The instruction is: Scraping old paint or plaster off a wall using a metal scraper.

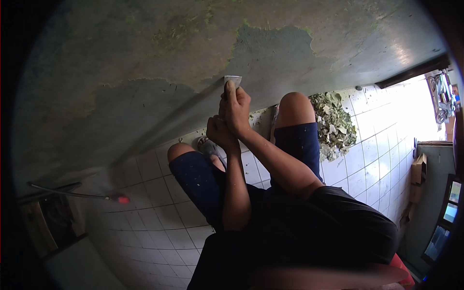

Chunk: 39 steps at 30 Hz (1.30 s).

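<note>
Two hands at work on a weathered wall (145,72), both raised before the seated person's knees. Right hand (236,107): clenched around a metal scraper (233,79), its blade pressed flat to the wall surface at the far end of the reach. Left hand (220,131): closed on the right wrist just below, steadying it. Progress, as judged: broad patches of paint already bare to grey at left and centre; mossy, flaking coating remains above and to the right. Heap of scraped flakes (333,123) on white tiled floor (159,227), right of the knees. Red-tipped rod (77,195), far left.
</note>
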Motion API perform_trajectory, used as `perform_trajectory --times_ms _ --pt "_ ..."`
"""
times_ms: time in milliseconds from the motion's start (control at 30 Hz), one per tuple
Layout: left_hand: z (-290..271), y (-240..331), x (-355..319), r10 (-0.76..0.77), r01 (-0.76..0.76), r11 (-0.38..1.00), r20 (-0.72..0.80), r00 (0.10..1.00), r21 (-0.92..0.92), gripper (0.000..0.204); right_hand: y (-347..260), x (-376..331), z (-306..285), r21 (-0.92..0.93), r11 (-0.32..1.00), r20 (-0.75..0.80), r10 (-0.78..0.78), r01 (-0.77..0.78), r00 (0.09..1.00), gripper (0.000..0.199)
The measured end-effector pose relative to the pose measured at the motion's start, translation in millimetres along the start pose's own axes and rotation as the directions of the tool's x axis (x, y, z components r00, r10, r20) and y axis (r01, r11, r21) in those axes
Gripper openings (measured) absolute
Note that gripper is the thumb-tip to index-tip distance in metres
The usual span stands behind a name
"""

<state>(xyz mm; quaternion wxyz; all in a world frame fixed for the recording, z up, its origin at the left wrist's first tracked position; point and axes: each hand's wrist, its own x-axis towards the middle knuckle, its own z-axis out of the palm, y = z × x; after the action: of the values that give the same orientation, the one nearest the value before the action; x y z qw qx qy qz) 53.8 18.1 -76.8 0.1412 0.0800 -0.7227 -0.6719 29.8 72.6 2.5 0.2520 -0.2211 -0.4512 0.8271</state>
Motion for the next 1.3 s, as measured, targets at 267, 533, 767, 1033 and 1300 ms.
perform_trajectory --times_ms 267,533,767,1033,1300 --pt "-30 -21 3 0.006 -0.005 0.965 0.0 1.0 0.262 0.019 30 -9 6 0.01 0.992 -0.018 0.124 -0.124 0.992 0.044" --pt "-42 -22 5 0.342 -0.323 0.475 0.167 0.925 0.818 0.019 35 -13 11 0.123 0.972 0.036 0.196 -0.199 0.98 0.044" --pt "-45 -10 8 0.222 -0.186 0.804 0.005 0.975 0.565 0.029 36 -16 15 0.172 0.946 0.04 0.271 -0.274 0.962 0.044" --pt "-39 -25 17 0.336 -0.308 0.757 0.061 0.94 0.576 0.03 30 -12 15 0.152 0.964 0.029 0.214 -0.216 0.976 0.042" --pt "16 93 21 0.214 -0.218 0.975 0.068 0.974 0.041 0.031 -71 8 21 0.191 0.98 0.03 -0.058 0.051 0.998 0.045"
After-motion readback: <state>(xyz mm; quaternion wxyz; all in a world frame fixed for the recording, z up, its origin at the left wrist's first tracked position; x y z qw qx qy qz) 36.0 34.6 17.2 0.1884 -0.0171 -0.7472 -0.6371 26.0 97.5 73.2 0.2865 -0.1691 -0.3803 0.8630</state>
